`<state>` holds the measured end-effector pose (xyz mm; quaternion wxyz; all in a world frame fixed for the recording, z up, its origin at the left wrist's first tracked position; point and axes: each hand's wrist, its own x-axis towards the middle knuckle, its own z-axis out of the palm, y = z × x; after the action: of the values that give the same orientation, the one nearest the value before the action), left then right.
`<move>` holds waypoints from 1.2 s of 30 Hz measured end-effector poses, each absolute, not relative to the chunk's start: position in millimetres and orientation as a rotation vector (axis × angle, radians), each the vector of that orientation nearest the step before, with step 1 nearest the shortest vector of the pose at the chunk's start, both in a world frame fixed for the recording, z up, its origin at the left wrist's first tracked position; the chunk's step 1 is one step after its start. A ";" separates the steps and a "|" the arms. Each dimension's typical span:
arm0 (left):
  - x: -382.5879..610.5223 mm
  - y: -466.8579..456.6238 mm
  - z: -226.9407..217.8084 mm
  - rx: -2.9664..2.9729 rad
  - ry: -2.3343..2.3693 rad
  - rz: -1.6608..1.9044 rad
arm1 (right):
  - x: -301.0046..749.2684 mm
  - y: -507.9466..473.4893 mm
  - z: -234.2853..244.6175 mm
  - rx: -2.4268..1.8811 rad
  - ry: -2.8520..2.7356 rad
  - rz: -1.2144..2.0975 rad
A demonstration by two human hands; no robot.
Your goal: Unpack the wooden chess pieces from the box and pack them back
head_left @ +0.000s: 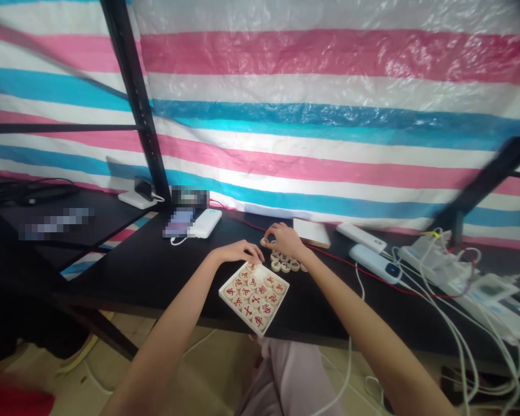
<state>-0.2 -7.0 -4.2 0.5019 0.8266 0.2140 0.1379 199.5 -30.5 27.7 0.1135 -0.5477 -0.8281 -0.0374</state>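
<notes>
A square white tray (269, 327) sits at the desk's near edge, turned cornerwise, with several round xiangqi pieces bearing red characters in it. My left hand (242, 252) is at the tray's far corner, fingers loosely bent and apart, nothing visible in them. Just beyond, my right hand (282, 238) has its thumb and fingers closed on a round xiangqi piece (264, 242). Beneath and beside that hand, several pieces with dark characters (285, 266) lie grouped on the black desk (156, 283); my right hand and forearm hide part of this group.
Behind my right hand lies a shallow white box lid (312, 232). Power banks (375, 263), a power strip (437, 266) and tangled white cables (455, 323) crowd the right side. At the left stand a phone (178, 223) and a white power bank (208, 224). A red wire (351, 261) crosses behind.
</notes>
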 end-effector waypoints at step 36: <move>-6.6 0.4 -8.5 1.903 0.604 0.395 | 166.8 -108.8 45.5 -1.173 -2.949 -0.529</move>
<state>-6.6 0.4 -8.5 0.5256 0.7955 0.2523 0.1653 166.8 -108.8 45.5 -0.0379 -0.3644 -0.9158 -0.1643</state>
